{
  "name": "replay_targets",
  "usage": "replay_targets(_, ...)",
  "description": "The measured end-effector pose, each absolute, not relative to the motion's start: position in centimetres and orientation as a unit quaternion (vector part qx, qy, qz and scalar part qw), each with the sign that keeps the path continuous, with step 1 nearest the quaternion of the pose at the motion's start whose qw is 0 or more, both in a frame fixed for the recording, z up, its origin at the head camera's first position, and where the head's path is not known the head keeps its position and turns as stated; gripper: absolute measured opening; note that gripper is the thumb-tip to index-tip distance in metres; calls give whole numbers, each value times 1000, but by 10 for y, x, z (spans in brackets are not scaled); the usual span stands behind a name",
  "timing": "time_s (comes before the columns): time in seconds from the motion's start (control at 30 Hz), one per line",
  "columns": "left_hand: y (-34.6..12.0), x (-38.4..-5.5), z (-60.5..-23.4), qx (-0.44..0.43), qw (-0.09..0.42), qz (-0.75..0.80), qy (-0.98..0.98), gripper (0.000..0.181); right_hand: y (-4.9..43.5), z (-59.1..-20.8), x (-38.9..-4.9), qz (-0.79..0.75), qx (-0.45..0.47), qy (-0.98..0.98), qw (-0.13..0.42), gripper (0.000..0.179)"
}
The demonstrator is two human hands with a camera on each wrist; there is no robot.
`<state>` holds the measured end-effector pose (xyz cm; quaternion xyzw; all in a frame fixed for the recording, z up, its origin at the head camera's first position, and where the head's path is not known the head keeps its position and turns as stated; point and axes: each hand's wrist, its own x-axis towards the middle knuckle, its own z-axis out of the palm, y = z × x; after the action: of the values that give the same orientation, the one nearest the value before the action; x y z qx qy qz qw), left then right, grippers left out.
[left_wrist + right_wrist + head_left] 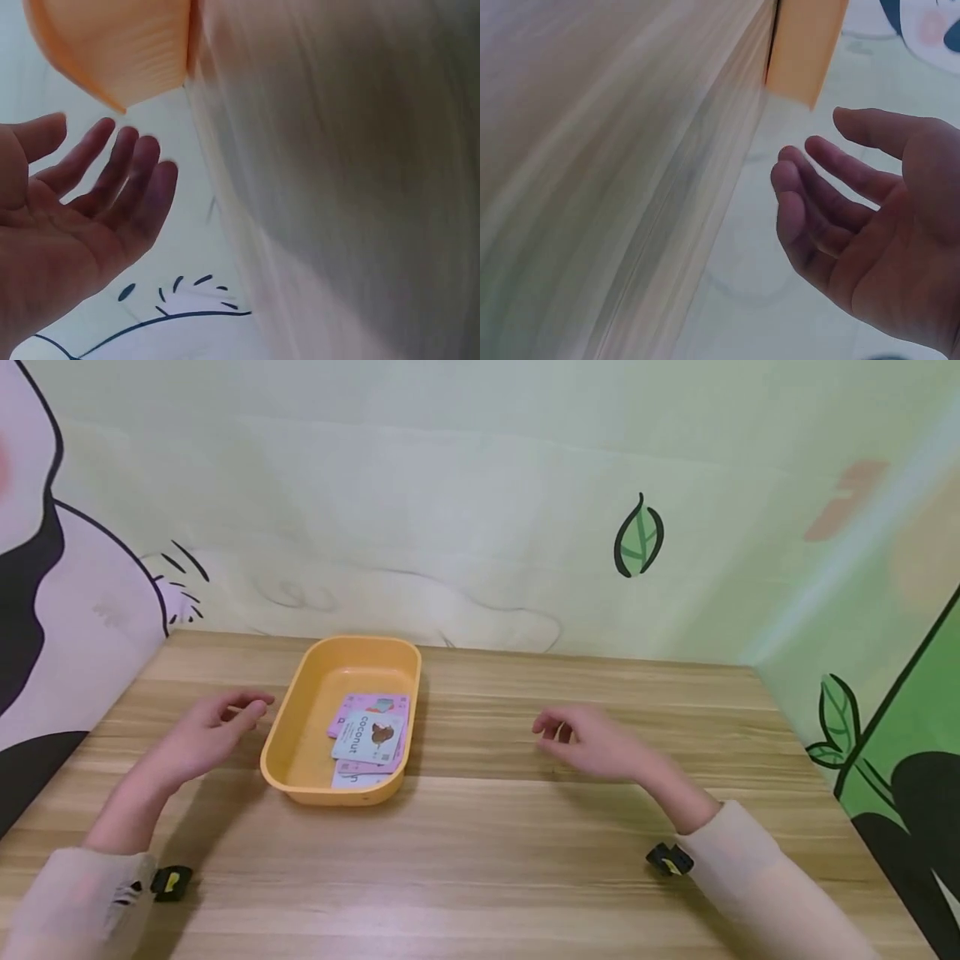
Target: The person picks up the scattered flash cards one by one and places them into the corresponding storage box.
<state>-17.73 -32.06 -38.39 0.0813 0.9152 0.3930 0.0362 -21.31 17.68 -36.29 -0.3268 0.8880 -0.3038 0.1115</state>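
A yellow-orange plastic tray (300, 735) stands on the wooden table, left of the middle in the head view. Several picture cards lie overlapped in its right part; the top card (367, 737) reads "coconut" and shows a brown coconut. My left hand (202, 731) hovers just left of the tray, fingers loosely bent and holding nothing. Its palm and spread fingers show in the left wrist view, close to the tray's wall (127, 45). Over the table to the right of the tray hangs my right hand (592, 743), its fingers loosely curled around nothing.
The wood-grain table (480, 860) meets a pale green wall covering (480, 527) at its back edge. A printed leaf (639, 537) and black-and-white cartoon shapes decorate the covering. A small black device (172, 882) sits at the left cuff, and another black device (670, 859) at the right.
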Motion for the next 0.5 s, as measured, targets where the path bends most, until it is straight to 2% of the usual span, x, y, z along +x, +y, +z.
replay_targets(0.13, -323, -177, -384, 114, -39, 337, 934, 39, 205, -364, -213, -304, -295, 901, 93, 27)
replay_targets(0.27, -328, -178, -388, 139, -96, 293, 941, 32, 232, -362, -211, -312, -249, 913, 84, 46)
replay_targets(0.5, -337, -175, -394, 120, -112, 226, 960, 47, 271, -357, -206, -284, -197, 937, 41, 75)
